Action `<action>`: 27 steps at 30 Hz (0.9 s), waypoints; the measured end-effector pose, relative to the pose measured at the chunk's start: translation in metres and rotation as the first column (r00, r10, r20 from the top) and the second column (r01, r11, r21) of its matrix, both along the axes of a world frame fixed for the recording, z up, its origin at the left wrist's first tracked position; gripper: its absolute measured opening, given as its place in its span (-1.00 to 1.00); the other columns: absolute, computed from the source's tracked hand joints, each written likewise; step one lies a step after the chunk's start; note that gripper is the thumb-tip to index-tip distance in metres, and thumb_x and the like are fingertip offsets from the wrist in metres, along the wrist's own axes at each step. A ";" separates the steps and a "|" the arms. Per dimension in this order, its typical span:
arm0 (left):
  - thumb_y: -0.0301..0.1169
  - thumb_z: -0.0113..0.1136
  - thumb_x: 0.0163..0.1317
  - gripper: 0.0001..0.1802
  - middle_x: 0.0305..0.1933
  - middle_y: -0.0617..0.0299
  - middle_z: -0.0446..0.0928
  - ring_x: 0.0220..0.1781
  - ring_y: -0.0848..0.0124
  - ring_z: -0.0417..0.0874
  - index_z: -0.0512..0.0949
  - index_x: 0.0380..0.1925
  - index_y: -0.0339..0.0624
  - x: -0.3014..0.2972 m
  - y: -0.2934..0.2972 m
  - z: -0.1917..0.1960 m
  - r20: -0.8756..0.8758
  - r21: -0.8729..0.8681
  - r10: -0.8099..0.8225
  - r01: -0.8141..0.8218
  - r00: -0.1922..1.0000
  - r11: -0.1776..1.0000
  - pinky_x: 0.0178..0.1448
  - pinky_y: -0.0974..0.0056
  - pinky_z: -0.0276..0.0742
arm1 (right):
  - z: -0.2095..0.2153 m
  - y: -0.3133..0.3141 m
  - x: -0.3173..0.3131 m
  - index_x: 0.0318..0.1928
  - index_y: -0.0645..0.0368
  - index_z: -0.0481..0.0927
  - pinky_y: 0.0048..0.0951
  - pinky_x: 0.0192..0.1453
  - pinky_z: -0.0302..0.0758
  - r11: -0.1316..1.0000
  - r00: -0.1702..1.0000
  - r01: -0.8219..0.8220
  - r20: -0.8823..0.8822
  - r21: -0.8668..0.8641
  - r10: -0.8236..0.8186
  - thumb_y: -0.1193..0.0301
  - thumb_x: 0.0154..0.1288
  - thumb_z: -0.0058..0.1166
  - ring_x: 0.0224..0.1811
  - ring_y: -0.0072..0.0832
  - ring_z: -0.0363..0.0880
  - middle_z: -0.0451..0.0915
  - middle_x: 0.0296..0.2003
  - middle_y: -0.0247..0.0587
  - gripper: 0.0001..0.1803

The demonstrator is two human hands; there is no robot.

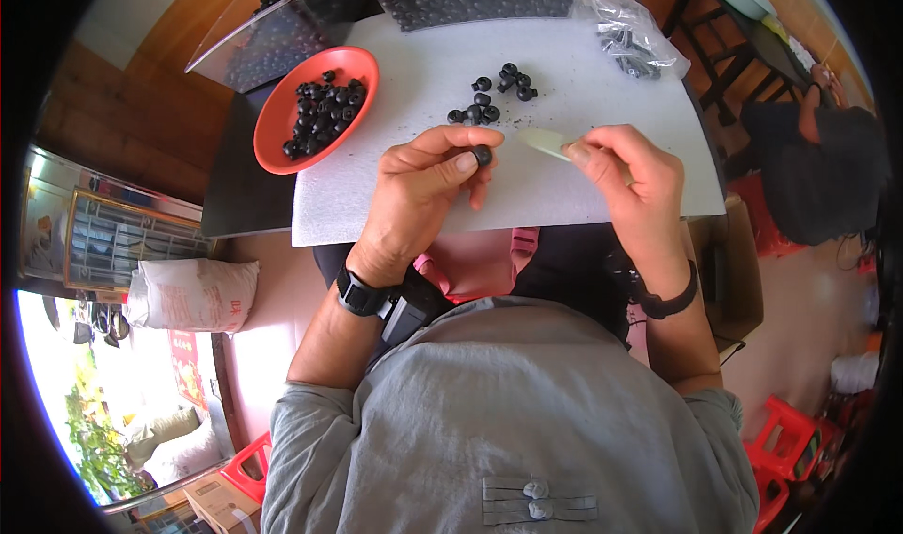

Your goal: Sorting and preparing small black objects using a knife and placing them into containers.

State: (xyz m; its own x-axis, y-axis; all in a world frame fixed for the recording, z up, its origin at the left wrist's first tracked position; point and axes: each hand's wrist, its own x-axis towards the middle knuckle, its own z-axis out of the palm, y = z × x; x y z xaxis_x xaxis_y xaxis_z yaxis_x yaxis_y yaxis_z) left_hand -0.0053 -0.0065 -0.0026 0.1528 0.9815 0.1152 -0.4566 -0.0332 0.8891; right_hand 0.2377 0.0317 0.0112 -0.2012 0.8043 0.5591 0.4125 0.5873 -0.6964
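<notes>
My left hand (pixel 406 200) pinches a small round black part (pixel 483 155) between thumb and fingertips, over the near half of a white foam sheet (pixel 414 68). To its right, my right hand (pixel 644 181) grips a pale green, knife-like blade (pixel 544 143) whose tip points toward the held part without touching it. Several similar black knob-shaped parts (pixel 483 100) lie loose beyond my hands, with dark crumbs beside them. At the left, an orange-red bowl (pixel 266 125) holds many more of these parts.
Two clear bins full of black parts stand at the back, one at the left (pixel 226 49) and one in the middle (pixel 480 0). A clear plastic bag (pixel 641 35) lies at the back right. Another person (pixel 809 172) is at the far right, and a white sack (pixel 198 294) at the left.
</notes>
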 end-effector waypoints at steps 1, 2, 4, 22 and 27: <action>-0.58 0.17 0.47 -0.72 -0.11 0.12 0.66 -0.14 0.39 0.63 0.66 0.12 -0.41 0.001 0.001 0.000 0.000 -0.003 -0.005 0.005 1.000 1.000 -0.11 0.28 0.57 | -0.001 -0.001 -0.002 -0.31 0.17 0.67 -0.32 -0.40 0.47 1.000 1.000 0.005 0.000 -0.003 -0.005 0.36 0.33 0.37 -0.45 -0.32 0.61 0.62 -0.46 -0.23 -0.82; -0.59 0.16 0.47 -0.71 -0.10 0.13 0.64 -0.13 0.39 0.62 0.67 0.13 -0.41 0.002 0.001 0.000 -0.007 0.016 -0.005 0.005 1.000 1.000 -0.10 0.28 0.57 | -0.004 -0.002 -0.006 -0.30 0.19 0.67 -0.34 -0.41 0.47 1.000 1.000 -0.022 -0.004 -0.009 0.022 0.37 0.34 0.37 -0.48 -0.33 0.61 0.63 -0.46 -0.22 -0.83; -0.60 0.15 0.47 -0.70 -0.10 0.14 0.62 -0.12 0.39 0.61 0.67 0.14 -0.40 0.003 0.001 0.001 -0.016 0.031 -0.005 0.005 1.000 1.000 -0.10 0.28 0.57 | -0.009 -0.001 -0.012 -0.30 0.20 0.67 -0.36 -0.42 0.46 0.999 0.999 -0.050 -0.010 -0.018 0.050 0.38 0.36 0.36 -0.51 -0.34 0.61 0.65 -0.46 -0.20 -0.83; -0.62 0.10 0.47 -0.68 -0.05 0.13 0.57 -0.14 0.37 0.58 0.65 0.14 -0.47 0.005 -0.003 0.003 -0.029 -0.010 0.025 -0.025 0.999 1.000 -0.11 0.27 0.56 | -0.020 0.003 -0.019 -0.32 0.15 0.65 -0.32 -0.48 0.41 0.991 0.998 -0.061 0.038 0.122 0.056 0.39 0.35 0.36 -0.54 -0.33 0.56 0.59 -0.52 -0.26 -0.84; -0.63 0.09 0.47 -0.70 -0.05 0.12 0.59 -0.18 0.36 0.59 0.66 0.12 -0.47 0.007 -0.003 0.001 -0.029 -0.003 0.050 -0.050 0.998 0.999 -0.11 0.27 0.56 | -0.021 0.002 -0.020 -0.31 0.13 0.67 -0.32 -0.47 0.42 0.987 0.997 -0.048 0.063 0.151 0.039 0.39 0.34 0.38 -0.53 -0.34 0.55 0.58 -0.53 -0.28 -0.85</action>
